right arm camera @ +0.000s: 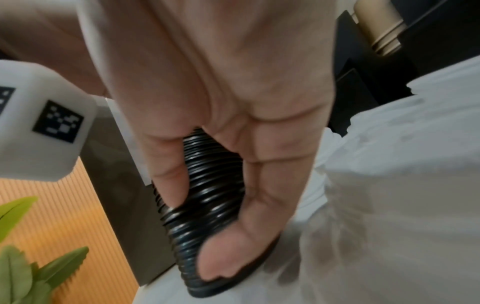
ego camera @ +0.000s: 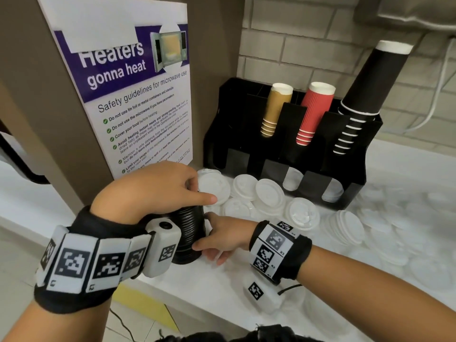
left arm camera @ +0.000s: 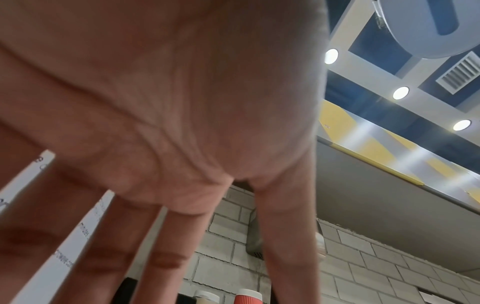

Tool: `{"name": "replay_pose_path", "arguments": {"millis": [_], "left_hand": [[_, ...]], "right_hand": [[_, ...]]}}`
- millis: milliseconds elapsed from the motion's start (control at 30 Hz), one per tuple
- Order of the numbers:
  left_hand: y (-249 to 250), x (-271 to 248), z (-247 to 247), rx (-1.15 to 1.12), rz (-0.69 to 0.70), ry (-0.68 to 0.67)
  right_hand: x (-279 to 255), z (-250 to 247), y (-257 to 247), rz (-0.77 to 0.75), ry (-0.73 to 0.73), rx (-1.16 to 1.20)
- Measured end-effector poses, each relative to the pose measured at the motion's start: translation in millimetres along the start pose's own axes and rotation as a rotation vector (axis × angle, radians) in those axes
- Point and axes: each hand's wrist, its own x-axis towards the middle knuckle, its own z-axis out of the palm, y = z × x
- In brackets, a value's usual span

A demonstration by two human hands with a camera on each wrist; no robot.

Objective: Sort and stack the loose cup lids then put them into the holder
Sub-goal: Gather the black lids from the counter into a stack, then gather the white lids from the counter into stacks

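Observation:
A tall stack of black lids (ego camera: 191, 233) stands on the white counter (ego camera: 222, 299) near its left end. My left hand (ego camera: 158, 191) rests on top of the stack, and in the left wrist view its fingers (left arm camera: 179, 242) are straight and spread. From the right, my right hand (ego camera: 218, 240) grips the stack low down. In the right wrist view the thumb and fingers (right arm camera: 270, 185) curl round the ribbed black lids (right arm camera: 207, 185). Loose white lids (ego camera: 269, 191) lie in a heap in front of the black holder (ego camera: 365, 178), which has white lids in two bottom slots (ego camera: 292, 178).
The holder's upper bays carry sleeves of gold cups (ego camera: 276, 107), red cups (ego camera: 313, 112) and black cups (ego camera: 370, 95). A brown panel with a microwave poster (ego camera: 128, 95) stands just left of the hands. More white lids (ego camera: 350, 225) lie to the right.

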Motion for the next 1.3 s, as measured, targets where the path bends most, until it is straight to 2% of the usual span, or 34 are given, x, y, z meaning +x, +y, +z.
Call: {"name": "replay_pose_path", "arguments": {"millis": [467,633,733,867,933,967,1067,1167,1233,1300], "left_hand": [[-2.3,5.6,2.4,0.044,-0.033,-0.045],[-0.2,9.1,0.8,0.031,-0.011,-0.047],[9.3,10.7,-1.9,-0.155,0.138,0.025],[40.8,28.2,11.7,-0.629,0.485,0.162],[57.3,44.0,27.1,-0.779,0.556,0.151],[63.5,51.8,36.4,-0.820,0.552,0.144],[72.1,71.5,64.0,-0.896,0.482,0.099],[70.9,81.9,81.6,-0.963,0.410,0.069],[69.3,84.3,86.6,-1.025,0.345,0.071],[69.3,84.1,88.4,-1.060,0.315,0.065]], "right_hand": [[4.6,-0.7,-1.8,-0.033,-0.003,-0.010],[-7.6,-24.8,-3.6,-0.072,0.032,-0.042],[-28.7,-76.0,-8.9,-0.151,0.207,0.036],[-44.6,-159.6,-4.0,-0.228,0.664,0.330],[-37.5,-195.8,6.2,-0.184,0.856,0.463],[-30.7,-209.9,12.0,-0.119,0.898,0.467],[-5.6,-232.7,26.8,0.059,0.884,0.261],[19.3,-228.8,28.9,0.267,0.803,-0.210],[28.2,-227.8,29.8,0.308,0.706,-0.555],[34.5,-230.1,36.3,0.374,0.630,-0.683]]}}
